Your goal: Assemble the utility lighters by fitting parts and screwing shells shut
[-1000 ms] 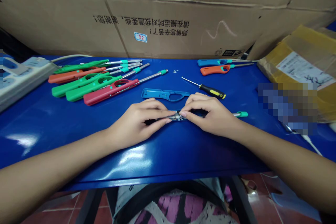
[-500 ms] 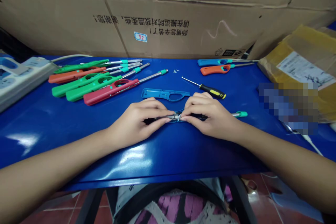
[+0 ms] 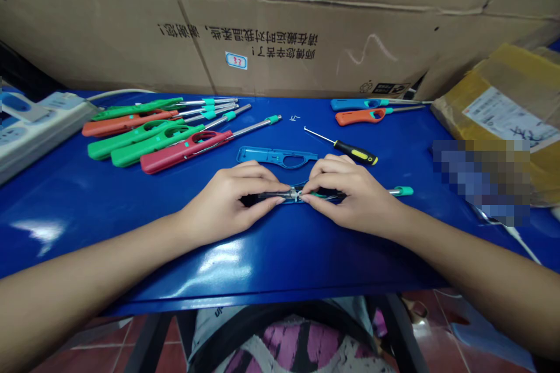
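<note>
Bare hands at an opened lighter (image 3: 294,194) on a glossy blue desk (image 3: 262,280). The lighter lies lengthwise left to right at the centre of the desk, between and partly beneath the hands; its green-tipped metal stem (image 3: 403,190) emerges to the right of the right hand (image 3: 361,192). The left hand (image 3: 221,198) pinches a slim dark-and-metal part at the lighter's left portion between thumb and forefinger. The right hand's grip is drawn together, thumb and fingertips on a small pale part just beside it; the exact contact is too small to resolve. Just beyond the hands lies a loose blue shell half (image 3: 262,156), with a black-and-yellow screwdriver (image 3: 356,152) to its right, shaft toward the far left, and small pale pieces (image 3: 294,118) farther off. Far left: five lighters, three green (image 3: 153,150), one orange (image 3: 126,125) and, nearest, one red (image 3: 188,152), beside a white power strip (image 3: 39,122). Far right: one blue lighter (image 3: 352,105) and one orange lighter (image 3: 359,116), near a yellow-taped parcel (image 3: 490,78). A large cardboard box (image 3: 131,35) stands behind.
</note>
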`<act>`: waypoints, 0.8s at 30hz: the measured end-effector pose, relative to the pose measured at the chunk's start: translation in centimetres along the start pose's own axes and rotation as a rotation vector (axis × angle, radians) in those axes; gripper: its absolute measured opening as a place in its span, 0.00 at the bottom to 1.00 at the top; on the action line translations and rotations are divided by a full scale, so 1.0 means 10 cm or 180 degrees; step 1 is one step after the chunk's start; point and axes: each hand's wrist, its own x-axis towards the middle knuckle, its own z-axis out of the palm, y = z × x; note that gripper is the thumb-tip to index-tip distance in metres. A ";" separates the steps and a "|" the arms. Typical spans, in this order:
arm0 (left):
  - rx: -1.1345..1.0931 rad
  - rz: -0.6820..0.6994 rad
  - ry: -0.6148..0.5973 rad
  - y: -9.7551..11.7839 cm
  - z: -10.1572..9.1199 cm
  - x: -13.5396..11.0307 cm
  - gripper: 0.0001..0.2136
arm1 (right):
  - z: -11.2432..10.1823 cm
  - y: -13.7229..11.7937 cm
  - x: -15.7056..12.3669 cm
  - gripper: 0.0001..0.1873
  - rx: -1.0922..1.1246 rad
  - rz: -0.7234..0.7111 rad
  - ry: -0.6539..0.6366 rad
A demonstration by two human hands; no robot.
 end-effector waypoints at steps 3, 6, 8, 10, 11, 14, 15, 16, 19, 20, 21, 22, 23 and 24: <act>0.0014 -0.0039 -0.0021 0.00 0.00 0.01 0.10 | -0.03 -0.04 -0.01 0.01 0.0001 0.0162 -0.0008; 0.0016 -0.0134 -0.0015 0.02 0.01 0.02 0.09 | -0.03 -0.06 -0.01 0.05 -0.0077 0.0260 -0.0124; 0.0022 -0.0196 -0.0047 0.03 0.01 0.03 0.09 | -0.02 -0.07 0.00 0.08 -0.0085 0.0268 -0.0217; 0.0011 -0.0225 -0.0093 0.04 0.01 0.03 0.09 | 0.00 -0.06 0.00 0.10 -0.0045 0.0274 -0.0277; -0.0002 -0.0226 -0.0110 0.04 0.01 0.03 0.10 | 0.01 -0.05 0.00 0.09 -0.0020 0.0279 -0.0284; -0.0042 -0.0155 -0.0095 0.04 0.00 0.03 0.12 | 0.03 -0.03 0.01 0.08 0.0036 0.0275 -0.0243; -0.0048 -0.0117 -0.0080 0.04 0.00 0.02 0.12 | 0.03 -0.03 0.01 0.08 0.0042 0.0263 -0.0215; -0.0050 -0.0084 -0.0063 0.03 0.01 0.02 0.12 | 0.03 -0.02 0.01 0.08 0.0044 0.0249 -0.0188; -0.0069 -0.0026 -0.0041 0.01 0.02 0.01 0.13 | 0.05 -0.01 0.01 0.07 0.0041 0.0216 -0.0141; -0.0078 -0.0029 -0.0056 0.01 0.02 0.01 0.13 | 0.05 -0.01 0.01 0.07 0.0049 0.0205 -0.0126; -0.0087 -0.0031 -0.0077 0.00 0.02 0.01 0.13 | 0.06 -0.01 0.01 0.07 0.0065 0.0194 -0.0112; -0.0085 -0.0038 -0.0101 0.00 0.02 0.00 0.13 | 0.06 -0.01 0.01 0.07 0.0083 0.0187 -0.0103; -0.0061 -0.0054 -0.0122 0.01 0.02 0.00 0.13 | 0.06 -0.01 0.01 0.07 0.0100 0.0181 -0.0090; -0.0011 -0.0078 -0.0135 0.01 0.01 0.00 0.13 | 0.07 0.00 0.01 0.07 0.0115 0.0181 -0.0082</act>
